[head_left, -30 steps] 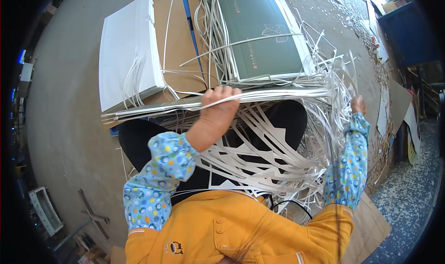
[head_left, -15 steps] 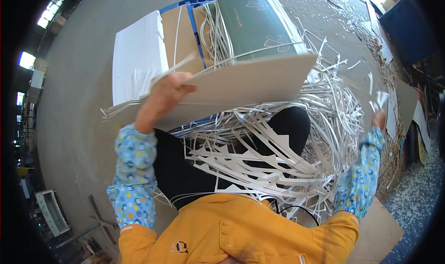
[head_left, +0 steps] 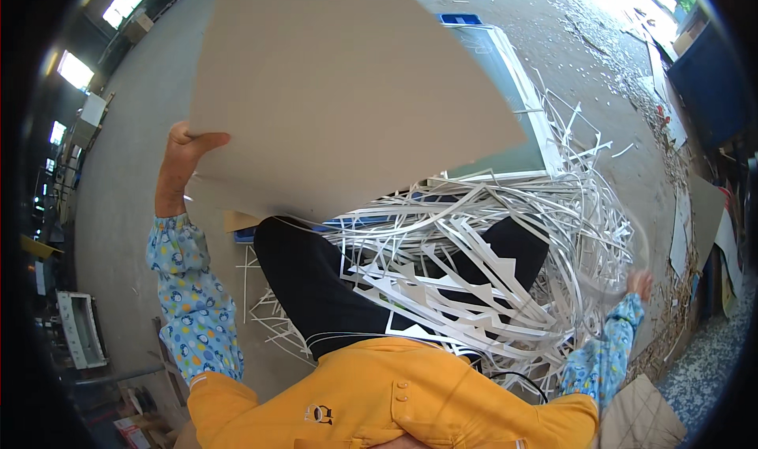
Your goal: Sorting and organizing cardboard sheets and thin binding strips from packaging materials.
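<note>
A large greyish-brown cardboard sheet (head_left: 332,94) is raised in front of me, tilted, with its left edge in the closed grip of my left hand (head_left: 189,145); the thumb lies on the near face. Out to the right, my right hand (head_left: 640,284) is beside the heap of white paper strips (head_left: 592,212). Motion smears its fingers, and I cannot make out anything in them. More notched white strips (head_left: 450,291) are draped across my legs. Behind the sheet, a green printed board (head_left: 493,153) with white edges is partly hidden.
A blue pallet (head_left: 459,19) shows at the far side behind the sheet. White scraps (head_left: 588,23) litter the floor at the far right, by a dark blue bin (head_left: 711,78). A flat cardboard piece (head_left: 643,417) lies at the lower right. A white metal frame (head_left: 80,331) stands at the left.
My left hand has moved left and lifted the sheet up, so it now covers most of the stacks. My right hand has dropped lower; the white strips seen in it earlier no longer show.
</note>
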A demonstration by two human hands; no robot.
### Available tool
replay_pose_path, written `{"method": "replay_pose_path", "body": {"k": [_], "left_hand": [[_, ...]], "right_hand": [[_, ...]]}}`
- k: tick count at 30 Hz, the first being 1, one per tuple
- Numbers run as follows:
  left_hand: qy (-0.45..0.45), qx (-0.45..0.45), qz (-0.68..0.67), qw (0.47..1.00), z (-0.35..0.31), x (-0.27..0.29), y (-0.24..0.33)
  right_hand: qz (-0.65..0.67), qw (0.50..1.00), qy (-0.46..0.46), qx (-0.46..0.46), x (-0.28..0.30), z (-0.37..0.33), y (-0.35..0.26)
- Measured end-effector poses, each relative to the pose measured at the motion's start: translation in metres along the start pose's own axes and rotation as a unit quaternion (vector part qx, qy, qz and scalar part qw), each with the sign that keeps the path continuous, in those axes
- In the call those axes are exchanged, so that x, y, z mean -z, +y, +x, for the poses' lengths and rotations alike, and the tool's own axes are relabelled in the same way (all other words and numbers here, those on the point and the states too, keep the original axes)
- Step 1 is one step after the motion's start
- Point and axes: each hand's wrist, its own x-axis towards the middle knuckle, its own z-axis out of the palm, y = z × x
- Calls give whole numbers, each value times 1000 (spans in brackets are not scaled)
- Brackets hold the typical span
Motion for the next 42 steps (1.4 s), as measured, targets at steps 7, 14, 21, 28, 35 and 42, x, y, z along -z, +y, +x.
{"method": "replay_pose_path", "body": {"k": [7, 14, 21, 28, 35, 42], "left_hand": [[94, -91, -11, 991, 2, 7, 7], [222, -113, -146, 957, 5, 11, -9], [259, -43, -265, 928, 0, -6, -83], [201, 50, -282, 937, -34, -42, -161], [226, 10, -351, 908, -37, -42, -141], [209, 27, -266, 941, -40, -44, -156]], "right_hand": [[534, 695, -38, 481, 182, -79, -171], [720, 363, -221, 549, 306, -265, -323], [767, 313, -257, 498, 341, -326, -351], [706, 387, -306, 508, 267, -351, -364], [736, 332, -306, 504, 277, -357, -361], [751, 356, -274, 485, 273, -354, -357]]}}
